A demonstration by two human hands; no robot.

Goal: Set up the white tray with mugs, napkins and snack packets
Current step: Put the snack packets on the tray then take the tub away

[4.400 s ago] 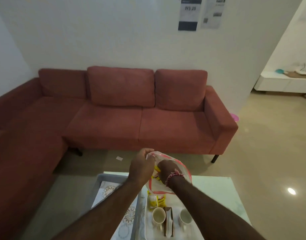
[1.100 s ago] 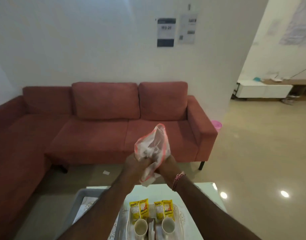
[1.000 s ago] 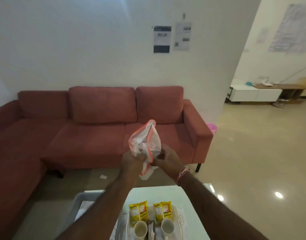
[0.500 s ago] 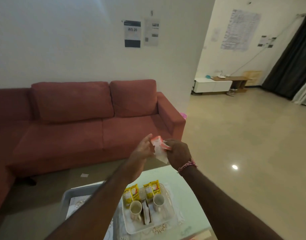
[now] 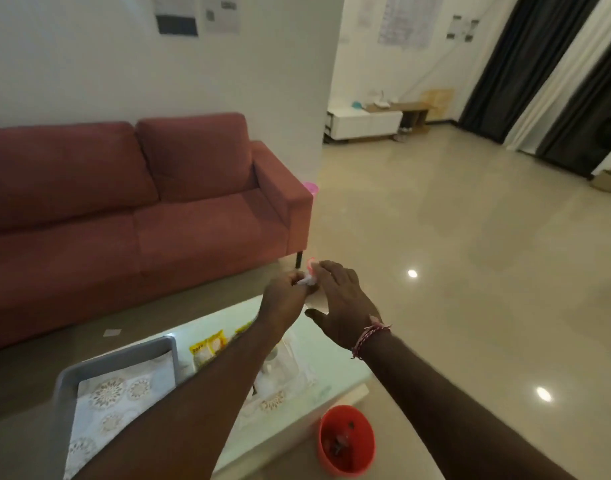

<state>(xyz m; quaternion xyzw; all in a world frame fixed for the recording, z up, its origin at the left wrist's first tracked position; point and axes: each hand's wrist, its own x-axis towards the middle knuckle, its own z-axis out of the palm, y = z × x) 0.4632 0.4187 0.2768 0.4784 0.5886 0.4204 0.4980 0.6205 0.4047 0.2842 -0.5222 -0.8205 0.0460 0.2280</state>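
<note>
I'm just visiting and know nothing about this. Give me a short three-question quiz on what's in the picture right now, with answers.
1. True or false: the crumpled plastic bag lies on the white tray.
2. Which hand wears the thread bracelet: A left, B right?
3. What colour is the small bin on the floor beside the white table?

Key
1. False: it is held in the air, gripped by the left hand, with the right hand's fingers against it.
2. B.
3. Orange-red; there seem to be scraps inside.
</note>
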